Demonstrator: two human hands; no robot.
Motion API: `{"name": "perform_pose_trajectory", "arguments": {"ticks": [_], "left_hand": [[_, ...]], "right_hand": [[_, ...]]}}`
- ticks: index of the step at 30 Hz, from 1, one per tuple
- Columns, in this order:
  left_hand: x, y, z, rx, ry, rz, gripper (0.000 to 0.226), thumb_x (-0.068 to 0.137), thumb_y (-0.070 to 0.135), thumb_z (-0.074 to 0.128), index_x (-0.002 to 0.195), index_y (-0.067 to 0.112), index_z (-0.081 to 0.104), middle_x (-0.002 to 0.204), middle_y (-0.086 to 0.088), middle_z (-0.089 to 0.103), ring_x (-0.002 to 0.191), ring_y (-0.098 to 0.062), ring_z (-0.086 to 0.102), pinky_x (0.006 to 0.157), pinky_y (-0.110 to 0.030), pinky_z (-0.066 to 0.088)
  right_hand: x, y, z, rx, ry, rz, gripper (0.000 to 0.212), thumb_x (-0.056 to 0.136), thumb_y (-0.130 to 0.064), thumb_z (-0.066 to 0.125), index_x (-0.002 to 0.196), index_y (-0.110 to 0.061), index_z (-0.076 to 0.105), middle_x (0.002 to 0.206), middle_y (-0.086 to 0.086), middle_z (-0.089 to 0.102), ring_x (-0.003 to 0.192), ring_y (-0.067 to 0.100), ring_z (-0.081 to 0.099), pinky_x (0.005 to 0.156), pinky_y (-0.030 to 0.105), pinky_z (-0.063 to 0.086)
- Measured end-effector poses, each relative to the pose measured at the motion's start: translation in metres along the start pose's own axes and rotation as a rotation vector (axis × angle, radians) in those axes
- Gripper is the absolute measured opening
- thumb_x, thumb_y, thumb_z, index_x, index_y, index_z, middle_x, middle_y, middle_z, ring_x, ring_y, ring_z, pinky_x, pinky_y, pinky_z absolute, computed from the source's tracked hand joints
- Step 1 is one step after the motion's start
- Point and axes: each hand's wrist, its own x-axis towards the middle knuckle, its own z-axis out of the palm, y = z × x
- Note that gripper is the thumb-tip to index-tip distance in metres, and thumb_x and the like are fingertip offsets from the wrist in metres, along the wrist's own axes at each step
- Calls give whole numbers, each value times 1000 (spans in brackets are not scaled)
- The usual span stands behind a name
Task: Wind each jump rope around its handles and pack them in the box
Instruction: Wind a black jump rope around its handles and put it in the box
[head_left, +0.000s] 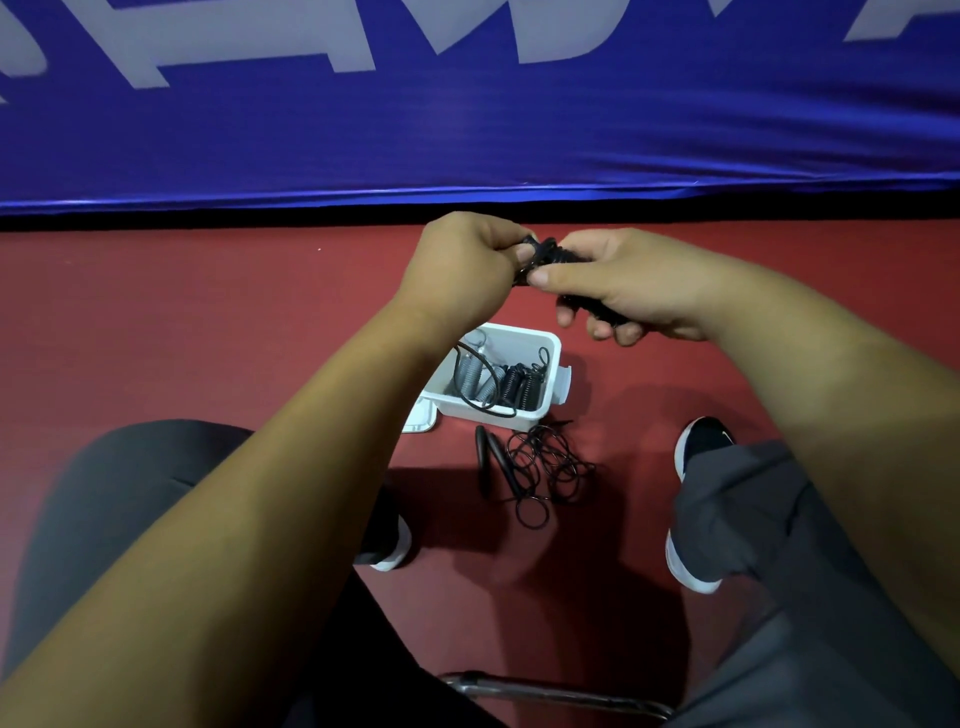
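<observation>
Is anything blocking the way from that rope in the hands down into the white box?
Nothing visible does. The left hand and right hand hold the wound rope above the open box. Its lid lies on the floor beside it, the packed ropes leave room, and the loose rope lies outside it.

Red floor (208, 332): box (551, 358), loose rope (540, 467).

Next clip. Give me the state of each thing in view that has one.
rope in hands: coiled round its handles, gripped by left hand and right hand.
box: open, on the floor.
lid: off, lying beside the box.
ropes in the box: wound, packed.
rope on the floor: unwound, tangled, beside the box.
</observation>
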Motion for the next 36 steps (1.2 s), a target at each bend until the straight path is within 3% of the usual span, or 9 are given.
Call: {"name": "perform_pose_trajectory", "arguments": {"ticks": [5, 8, 13, 17, 22, 26, 29, 32, 36], "left_hand": [[-1, 5, -1, 46, 0, 41, 19, 101, 23, 64, 103, 29, 82, 88, 9, 77, 88, -6, 69, 74, -18, 50], [-2, 7, -1, 90, 8, 86, 19, 102, 24, 64, 102, 29, 82, 81, 8, 74, 76, -2, 64, 66, -16, 46], [-1, 3, 0, 13, -4, 16, 21, 103, 23, 64, 113, 27, 81, 89, 15, 76, 82, 10, 66, 73, -11, 44], [-1, 3, -3, 68, -39, 40, 20, 103, 23, 63, 107, 27, 82, 72, 6, 69, 46, 5, 50, 51, -16, 41], [0, 1, -6, 373, -157, 189, 21, 105, 24, 57, 100, 19, 77, 78, -3, 69, 65, -15, 56, 60, -31, 43], [1, -3, 6, 453, -99, 104, 27, 108, 32, 47, 98, 13, 63, 82, -8, 69, 73, -29, 63, 69, -45, 53], [3, 3, 2, 399, -107, -53, 35, 110, 40, 44, 103, 12, 65, 87, -7, 75, 70, -20, 65, 61, -33, 47], [0, 5, -13, 323, -342, -111, 35, 111, 35, 48, 100, 18, 76, 78, 7, 77, 56, -10, 49, 55, -25, 38], [1, -3, -18, 289, -411, -141, 19, 106, 24, 61, 100, 23, 79, 87, 8, 80, 70, -12, 64, 60, -26, 55]], "right_hand": [[-8, -4, -10, 175, -120, 114, 42, 98, -48, 71, 132, -26, 62, 86, 6, 72, 54, 14, 55, 44, 19, 35], [-10, -3, -15, 270, -193, 130, 48, 101, -44, 67, 141, -21, 57, 76, 2, 62, 47, 10, 42, 39, 17, 30], [-6, -2, -10, 146, -163, 74, 15, 103, -35, 68, 114, -26, 66, 74, 3, 53, 48, 13, 37, 47, 22, 24], [-4, 0, -8, 73, -112, 38, 11, 102, -33, 67, 105, -23, 63, 74, 4, 54, 49, 15, 39, 50, 25, 26], [-5, 5, -7, -26, -96, 29, 3, 101, -33, 71, 101, -31, 70, 77, 8, 61, 50, 17, 44, 49, 24, 32], [-1, 7, -7, -160, 43, 24, 14, 99, -34, 72, 108, -24, 66, 78, 6, 70, 54, 20, 52, 46, 27, 40], [3, 11, -9, -234, 140, 16, 13, 98, -34, 73, 104, -27, 65, 80, 8, 74, 54, 22, 55, 45, 29, 43], [6, 15, -9, -268, 168, 15, 12, 98, -33, 74, 103, -27, 65, 83, 11, 76, 52, 22, 55, 45, 30, 43], [7, 18, -6, -320, 144, 16, 12, 98, -32, 75, 103, -25, 67, 80, 11, 77, 49, 23, 53, 43, 29, 42]]}}
